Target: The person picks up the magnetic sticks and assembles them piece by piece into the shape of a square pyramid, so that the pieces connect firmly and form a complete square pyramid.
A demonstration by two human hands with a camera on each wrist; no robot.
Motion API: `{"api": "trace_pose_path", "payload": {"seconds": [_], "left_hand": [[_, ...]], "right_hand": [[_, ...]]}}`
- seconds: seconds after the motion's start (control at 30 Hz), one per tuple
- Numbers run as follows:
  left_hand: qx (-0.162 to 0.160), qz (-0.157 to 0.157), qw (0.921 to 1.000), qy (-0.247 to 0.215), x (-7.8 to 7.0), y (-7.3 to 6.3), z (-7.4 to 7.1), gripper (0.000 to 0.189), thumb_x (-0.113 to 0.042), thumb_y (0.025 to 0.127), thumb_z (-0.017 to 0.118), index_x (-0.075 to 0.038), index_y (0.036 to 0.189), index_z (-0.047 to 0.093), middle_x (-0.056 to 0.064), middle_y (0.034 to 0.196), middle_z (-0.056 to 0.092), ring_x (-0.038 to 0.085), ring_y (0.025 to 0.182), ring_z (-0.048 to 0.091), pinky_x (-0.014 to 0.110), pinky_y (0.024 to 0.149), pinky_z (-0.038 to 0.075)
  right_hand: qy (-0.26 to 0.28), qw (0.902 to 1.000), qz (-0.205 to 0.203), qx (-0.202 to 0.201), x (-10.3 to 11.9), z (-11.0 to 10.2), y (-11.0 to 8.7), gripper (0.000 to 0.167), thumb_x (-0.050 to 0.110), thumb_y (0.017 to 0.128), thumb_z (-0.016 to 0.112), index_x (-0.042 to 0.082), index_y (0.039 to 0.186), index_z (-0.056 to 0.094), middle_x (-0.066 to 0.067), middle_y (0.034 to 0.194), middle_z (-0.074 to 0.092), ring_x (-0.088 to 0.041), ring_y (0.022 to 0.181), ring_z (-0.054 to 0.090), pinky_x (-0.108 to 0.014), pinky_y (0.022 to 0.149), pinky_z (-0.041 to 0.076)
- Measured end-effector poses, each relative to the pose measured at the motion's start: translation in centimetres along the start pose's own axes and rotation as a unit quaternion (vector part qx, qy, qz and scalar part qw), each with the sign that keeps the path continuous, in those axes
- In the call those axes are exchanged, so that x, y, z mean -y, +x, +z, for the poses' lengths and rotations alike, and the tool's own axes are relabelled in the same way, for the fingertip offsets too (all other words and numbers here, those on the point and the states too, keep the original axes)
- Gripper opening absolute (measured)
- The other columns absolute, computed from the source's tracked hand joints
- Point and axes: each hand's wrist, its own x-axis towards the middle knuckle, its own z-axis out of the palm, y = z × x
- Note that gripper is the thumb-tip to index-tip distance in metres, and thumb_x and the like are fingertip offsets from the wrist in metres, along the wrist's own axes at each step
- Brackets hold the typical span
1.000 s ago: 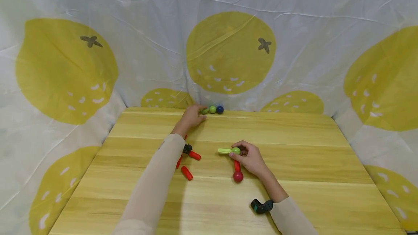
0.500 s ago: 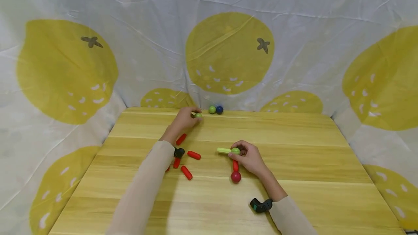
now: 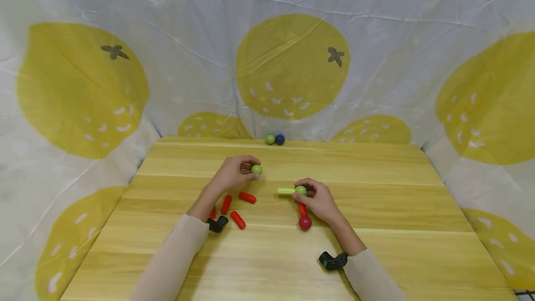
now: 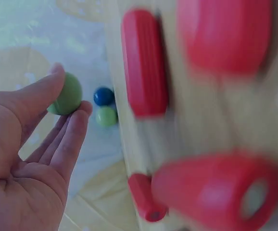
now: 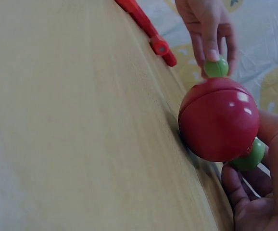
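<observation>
My left hand pinches a light green ball between thumb and fingertips, raised above the table. In the left wrist view, the thumb and fingers press the green ball from opposite sides. To the right, my right hand grips another green ball. From that ball a yellow-green rod points left, and a red rod leads toward me to a dark red ball. In the right wrist view, the red ball partly hides the gripped green ball.
Several loose red rods lie left of centre, some beneath the left forearm. A green ball and a dark blue ball sit together at the back edge of the wooden table. A lemon-patterned cloth hangs behind.
My left hand has lifted the green ball away from the two at the back edge and brought it nearer to me. The right hand has stayed in place with its joined pieces.
</observation>
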Motion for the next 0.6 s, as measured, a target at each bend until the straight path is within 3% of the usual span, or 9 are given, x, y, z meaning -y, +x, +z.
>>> {"api": "trace_pose_path", "payload": {"seconds": [0.17,0.33,0.6], "left_hand": [[0.01,0.018,0.9998,-0.006,-1.0,-1.2,2.2,0.029,-0.012,0.089,0.082,-0.014,0.115,0.069,0.002,0.112,0.072,0.021,0.111,0.071,0.034,0.096,0.06],[0.021,0.03,0.9992,0.018,-1.7,-1.7,4.1,0.027,-0.015,0.089,0.083,-0.014,0.113,0.069,0.0,0.107,0.072,0.019,0.107,0.07,0.034,0.095,0.06],[0.023,0.038,0.9989,0.015,-1.9,-2.0,5.6,0.03,-0.011,0.087,0.084,-0.013,0.112,0.068,0.001,0.106,0.073,0.019,0.105,0.071,0.035,0.095,0.06]], "right_hand": [[0.005,1.0,-0.001,-0.008,-0.2,0.0,0.0,0.033,0.021,0.091,0.081,0.006,0.119,0.071,-0.009,0.109,0.07,-0.021,0.088,0.064,-0.022,0.074,0.055],[0.012,0.9999,-0.002,-0.012,-0.3,0.0,0.1,0.032,0.02,0.091,0.081,0.006,0.118,0.071,-0.01,0.108,0.07,-0.021,0.086,0.065,-0.021,0.073,0.055],[0.025,0.9995,0.014,-0.015,0.1,-0.2,0.1,0.033,0.02,0.09,0.082,0.005,0.117,0.07,-0.011,0.105,0.069,-0.021,0.082,0.063,-0.021,0.068,0.053]]}}
